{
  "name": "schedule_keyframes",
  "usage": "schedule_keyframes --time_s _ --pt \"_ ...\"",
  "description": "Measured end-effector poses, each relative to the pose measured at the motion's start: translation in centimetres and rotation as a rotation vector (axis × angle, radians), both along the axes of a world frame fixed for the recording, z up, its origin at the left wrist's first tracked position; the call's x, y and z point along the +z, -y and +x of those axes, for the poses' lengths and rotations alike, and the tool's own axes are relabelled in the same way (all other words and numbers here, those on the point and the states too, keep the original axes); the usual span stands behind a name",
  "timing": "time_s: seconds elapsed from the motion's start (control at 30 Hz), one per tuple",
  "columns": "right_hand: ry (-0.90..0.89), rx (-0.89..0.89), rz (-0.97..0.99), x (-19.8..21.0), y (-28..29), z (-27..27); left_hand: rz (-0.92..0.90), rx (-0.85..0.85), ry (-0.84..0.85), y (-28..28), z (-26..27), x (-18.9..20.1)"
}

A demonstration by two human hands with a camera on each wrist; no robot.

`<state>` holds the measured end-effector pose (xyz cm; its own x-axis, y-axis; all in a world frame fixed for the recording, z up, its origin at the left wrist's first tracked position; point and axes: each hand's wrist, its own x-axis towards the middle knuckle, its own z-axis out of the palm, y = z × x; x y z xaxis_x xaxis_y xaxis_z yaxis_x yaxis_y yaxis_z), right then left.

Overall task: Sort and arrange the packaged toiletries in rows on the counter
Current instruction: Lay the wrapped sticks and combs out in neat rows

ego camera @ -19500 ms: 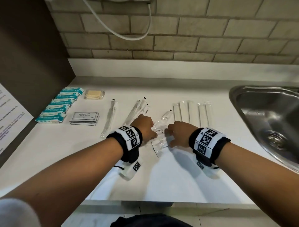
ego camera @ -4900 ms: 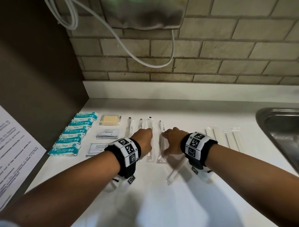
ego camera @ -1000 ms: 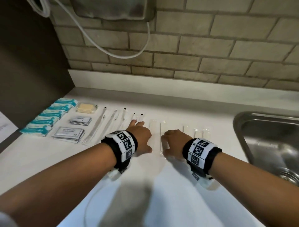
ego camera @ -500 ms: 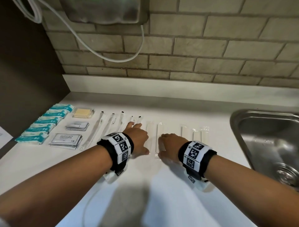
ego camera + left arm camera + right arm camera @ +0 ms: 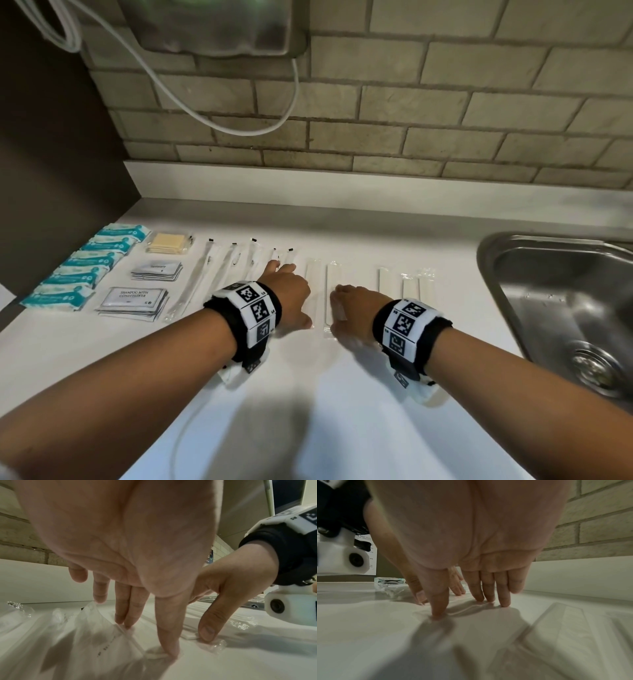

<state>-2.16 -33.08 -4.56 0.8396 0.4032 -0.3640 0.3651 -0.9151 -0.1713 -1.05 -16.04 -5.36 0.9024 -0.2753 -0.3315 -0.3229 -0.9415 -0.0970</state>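
Packaged toiletries lie in rows on the white counter (image 5: 342, 411). My left hand (image 5: 291, 284) lies flat, its straight fingers (image 5: 126, 616) pressing on clear toothbrush packs (image 5: 102, 642). Its thumb touches the near end of a white wrapped stick (image 5: 313, 274). My right hand (image 5: 346, 305) presses straight fingertips (image 5: 479, 595) on the neighbouring wrapped stick (image 5: 331, 284), with the thumb at its near end. Neither hand grips anything. Two more wrapped sticks (image 5: 397, 284) lie to the right. More toothbrush packs (image 5: 205, 274) lie left of my left hand.
At the far left, teal packets (image 5: 85, 263) form a column beside a yellow item (image 5: 168, 243) and two stacks of sachets (image 5: 137, 301). A steel sink (image 5: 548, 308) sits at the right. A brick wall and a cable (image 5: 205, 116) are behind the counter.
Both hands stay pressed on the same packs with almost no shift. The head view has tilted up a little. Nothing was lifted or let go.
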Motion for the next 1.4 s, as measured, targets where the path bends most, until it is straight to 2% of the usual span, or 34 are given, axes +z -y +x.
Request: schedule_keyframes --time_s 0.2,0.37,0.57,0.9,1.4 --pt "0.035 -0.011 0.032 0.7 1.6 -0.2 -0.082 -0.037 0.004 1.4 -0.2 1.8" --pt "0.048 -0.117 -0.033 2.1 7.3 -0.4 -0.215 -0.148 0.025 6.2 -0.1 2.4" --pt "-0.001 -0.108 -0.111 1.9 10.5 -0.8 -0.11 -0.231 -0.037 11.1 -0.9 0.7" --pt "0.04 0.025 -0.076 1.4 8.0 0.0 -0.048 -0.13 -0.027 8.2 -1.4 0.3" --pt "0.081 0.055 -0.02 1.0 7.8 0.9 -0.042 -0.124 -0.014 8.0 -1.2 0.5"
